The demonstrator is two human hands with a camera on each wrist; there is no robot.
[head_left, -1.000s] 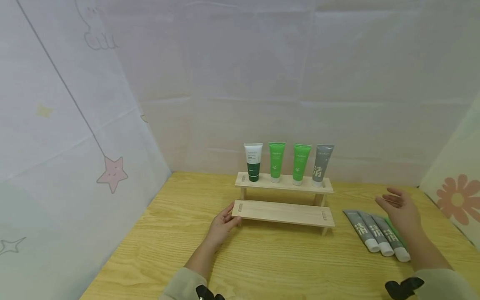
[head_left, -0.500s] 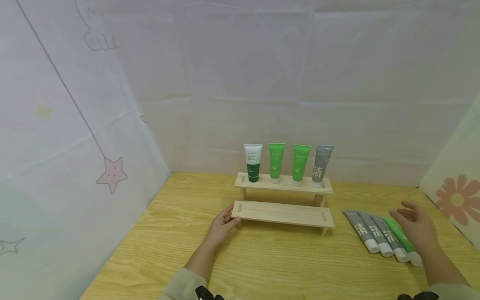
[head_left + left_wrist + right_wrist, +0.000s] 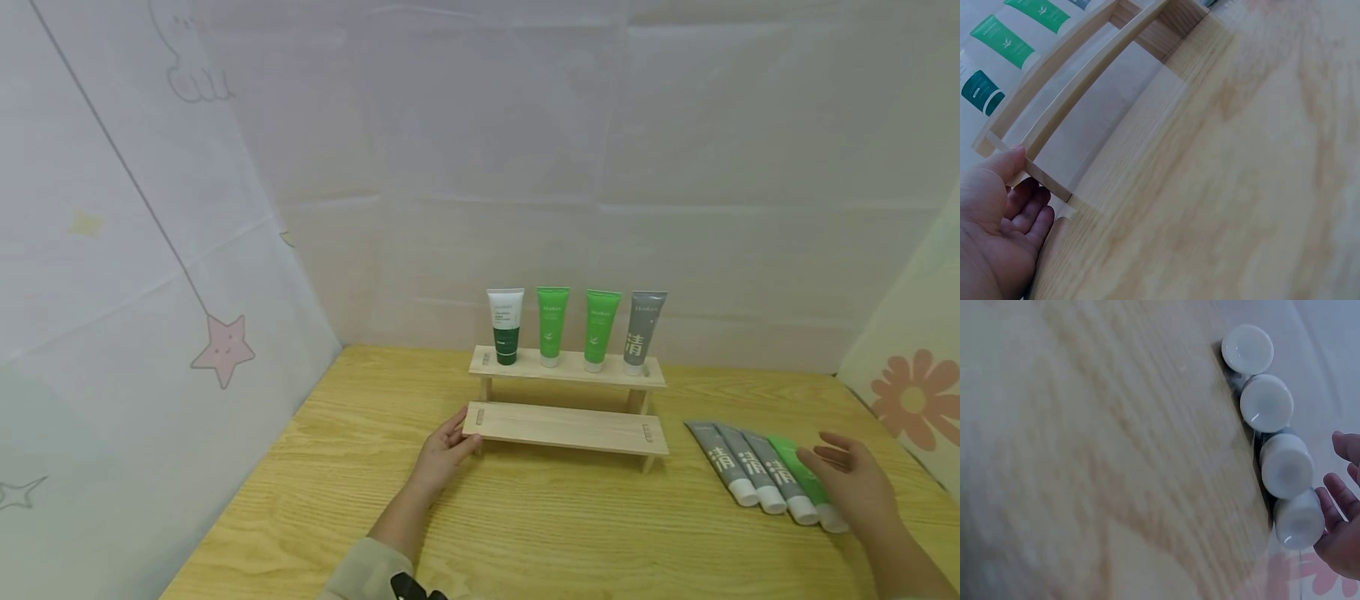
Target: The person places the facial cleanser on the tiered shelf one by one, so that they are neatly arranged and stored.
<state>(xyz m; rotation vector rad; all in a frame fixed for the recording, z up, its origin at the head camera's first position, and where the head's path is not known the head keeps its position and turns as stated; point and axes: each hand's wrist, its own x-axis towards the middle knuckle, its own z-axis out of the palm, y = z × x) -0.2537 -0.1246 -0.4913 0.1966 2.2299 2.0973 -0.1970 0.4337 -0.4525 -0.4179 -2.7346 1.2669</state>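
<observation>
A two-step wooden display rack (image 3: 566, 425) stands on the table. At the left end of its lower step, my left hand (image 3: 438, 458) grips the board, thumb at the front corner and fingers at the side; the left wrist view shows the thumb (image 3: 1007, 164) against the board's end. Over to the right, my right hand (image 3: 855, 483) hovers with fingers loosely bent and nothing between them, close beside a lying green squeeze tube (image 3: 798, 468). Three grey squeeze tubes (image 3: 720, 458) lie alongside it, white caps towards me. The right wrist view shows the caps (image 3: 1266, 403) end-on.
Along the upper step stand a white and dark-green tube (image 3: 506, 327), two bright green tubes (image 3: 552, 325) and a grey tube (image 3: 643, 329), all on their caps. A pale cloth backdrop (image 3: 480, 167) rises behind the wood-grain table (image 3: 525, 525).
My right hand has moved right and a little nearer to me, uncovering more of the lying green tube. The left hand keeps its hold on the rack, and the tubes stay put.
</observation>
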